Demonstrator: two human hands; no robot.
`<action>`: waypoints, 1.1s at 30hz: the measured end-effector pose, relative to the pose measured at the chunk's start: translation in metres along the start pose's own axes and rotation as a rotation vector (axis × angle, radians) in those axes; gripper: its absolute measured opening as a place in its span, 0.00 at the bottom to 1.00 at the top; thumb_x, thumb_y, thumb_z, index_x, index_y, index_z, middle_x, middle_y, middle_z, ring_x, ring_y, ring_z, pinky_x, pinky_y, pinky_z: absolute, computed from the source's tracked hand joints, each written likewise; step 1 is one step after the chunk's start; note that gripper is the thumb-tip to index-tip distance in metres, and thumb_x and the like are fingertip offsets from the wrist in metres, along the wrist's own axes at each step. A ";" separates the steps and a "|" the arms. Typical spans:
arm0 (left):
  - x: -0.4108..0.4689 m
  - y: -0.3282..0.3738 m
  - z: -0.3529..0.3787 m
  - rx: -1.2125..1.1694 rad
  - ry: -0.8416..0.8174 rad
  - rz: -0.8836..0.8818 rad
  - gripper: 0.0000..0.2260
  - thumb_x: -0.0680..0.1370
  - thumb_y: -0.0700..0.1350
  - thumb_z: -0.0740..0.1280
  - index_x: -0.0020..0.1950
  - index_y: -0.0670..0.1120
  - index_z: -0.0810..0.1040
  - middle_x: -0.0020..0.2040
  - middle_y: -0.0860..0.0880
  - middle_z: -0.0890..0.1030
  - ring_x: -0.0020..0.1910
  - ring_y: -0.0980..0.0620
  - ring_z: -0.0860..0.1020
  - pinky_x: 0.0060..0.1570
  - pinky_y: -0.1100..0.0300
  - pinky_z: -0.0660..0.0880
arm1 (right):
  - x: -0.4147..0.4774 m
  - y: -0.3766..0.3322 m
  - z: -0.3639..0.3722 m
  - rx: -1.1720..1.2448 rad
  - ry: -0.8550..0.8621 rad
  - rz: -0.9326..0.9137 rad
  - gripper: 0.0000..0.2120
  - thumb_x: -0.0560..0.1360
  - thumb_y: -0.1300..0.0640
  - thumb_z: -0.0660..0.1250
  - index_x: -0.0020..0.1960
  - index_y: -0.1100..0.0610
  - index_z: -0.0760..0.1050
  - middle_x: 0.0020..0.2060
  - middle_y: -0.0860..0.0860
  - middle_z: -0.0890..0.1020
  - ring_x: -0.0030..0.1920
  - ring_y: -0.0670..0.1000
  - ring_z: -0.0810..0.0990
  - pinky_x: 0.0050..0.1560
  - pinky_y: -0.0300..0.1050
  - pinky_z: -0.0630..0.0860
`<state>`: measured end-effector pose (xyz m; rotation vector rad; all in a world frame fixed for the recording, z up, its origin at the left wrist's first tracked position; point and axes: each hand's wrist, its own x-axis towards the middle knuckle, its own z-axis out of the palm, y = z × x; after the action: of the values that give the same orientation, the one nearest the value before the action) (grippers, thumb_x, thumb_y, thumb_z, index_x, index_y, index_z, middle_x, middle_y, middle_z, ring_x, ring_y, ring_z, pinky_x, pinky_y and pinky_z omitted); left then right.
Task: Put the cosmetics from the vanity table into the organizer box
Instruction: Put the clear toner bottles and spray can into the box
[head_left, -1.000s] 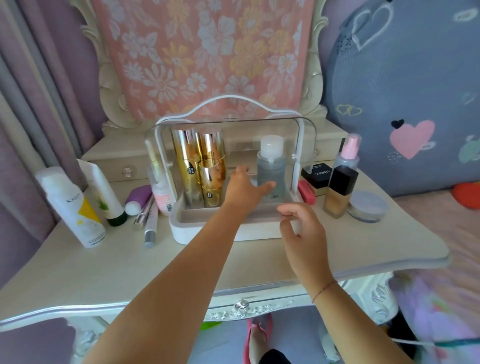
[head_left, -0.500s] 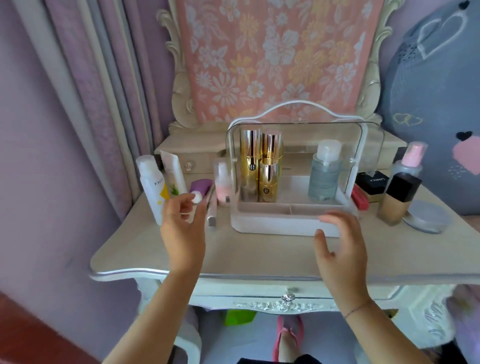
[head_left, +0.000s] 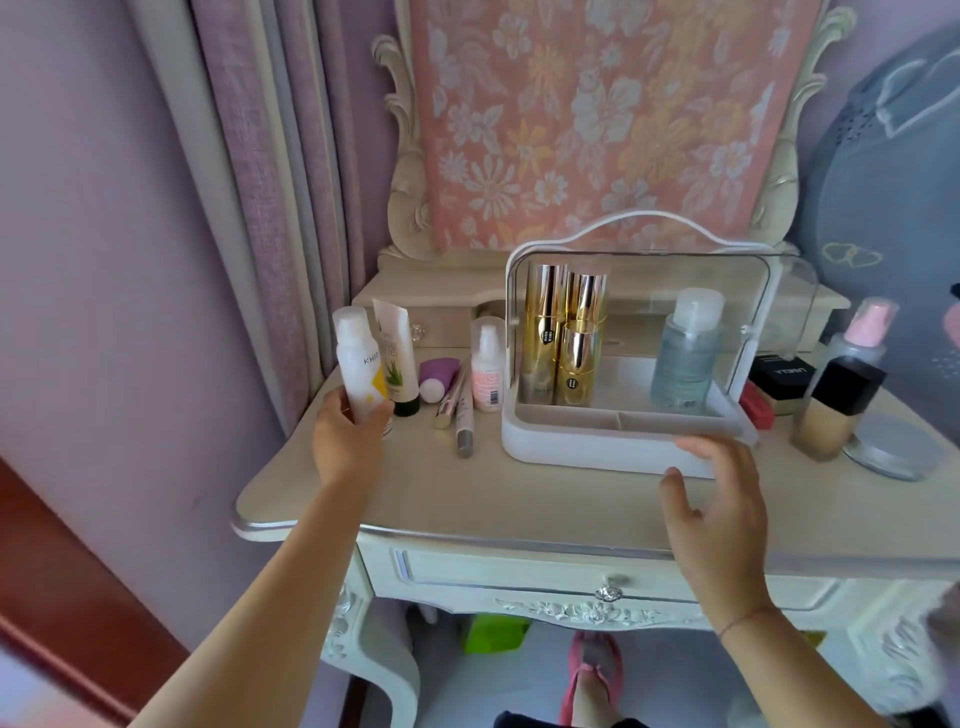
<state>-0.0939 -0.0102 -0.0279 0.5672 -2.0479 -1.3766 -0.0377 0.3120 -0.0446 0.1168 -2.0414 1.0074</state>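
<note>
As our left hand (head_left: 353, 439) wraps round the lower half of the white spray bottle (head_left: 358, 358) at the far left of the vanity table (head_left: 519, 499), the relation that matters is plain: the organizer box (head_left: 587, 449) lies to the right of that bottle, its open front toward us and its clear lid (head_left: 795, 301) raised behind. The bottle is upright, long axis vertical, but our fingers hide its foot, so we cannot tell whether it stands on the tabletop or is lifted. Our left hand is the nearer one by far. Our right hand (head_left: 722, 504) hangs by the box's front right corner, fingers spread and loose, holding nothing; we cannot tell whether its fingertips touch the rim. We judge that the carry must go rightward above the things lying between, then down onto the free floor between the gold bottles (head_left: 545, 322) and the blue-tinted bottle (head_left: 685, 358). Counting inside the box, we find three gold bottles and one blue-tinted bottle, four in all. Left of the box there are six: the bottle we hold, one aloe tube (head_left: 397, 364), one purple tube (head_left: 439, 374), one small pink-labelled bottle (head_left: 487, 374) and two slim pens (head_left: 464, 421). Right of it there are five: one pink-capped sprayer (head_left: 862, 332), one foundation bottle (head_left: 836, 410), one black jar (head_left: 779, 374), one red stick (head_left: 757, 408) and one round compact (head_left: 888, 447).
</note>
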 end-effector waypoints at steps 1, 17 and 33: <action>-0.003 0.001 -0.002 0.000 0.010 0.008 0.13 0.71 0.46 0.71 0.52 0.45 0.76 0.47 0.48 0.81 0.44 0.48 0.79 0.38 0.60 0.69 | 0.000 0.000 0.000 -0.002 -0.001 0.001 0.11 0.69 0.63 0.64 0.51 0.63 0.76 0.48 0.56 0.78 0.51 0.57 0.77 0.54 0.35 0.66; -0.125 0.090 0.059 -0.177 -0.424 0.354 0.13 0.69 0.46 0.75 0.52 0.53 0.78 0.43 0.56 0.82 0.43 0.61 0.79 0.44 0.67 0.76 | 0.036 -0.033 0.002 0.293 -0.301 0.124 0.16 0.74 0.46 0.67 0.59 0.50 0.75 0.53 0.41 0.78 0.54 0.38 0.76 0.54 0.27 0.69; -0.129 0.071 0.111 0.217 -0.501 0.639 0.11 0.73 0.46 0.71 0.55 0.49 0.81 0.53 0.50 0.82 0.54 0.49 0.78 0.56 0.55 0.71 | 0.121 -0.006 0.051 0.136 -0.293 0.383 0.13 0.70 0.53 0.73 0.48 0.61 0.75 0.42 0.55 0.81 0.44 0.56 0.79 0.36 0.45 0.75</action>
<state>-0.0774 0.1734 -0.0245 -0.3831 -2.4780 -0.9688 -0.1458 0.3044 0.0289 -0.0636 -2.3126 1.4372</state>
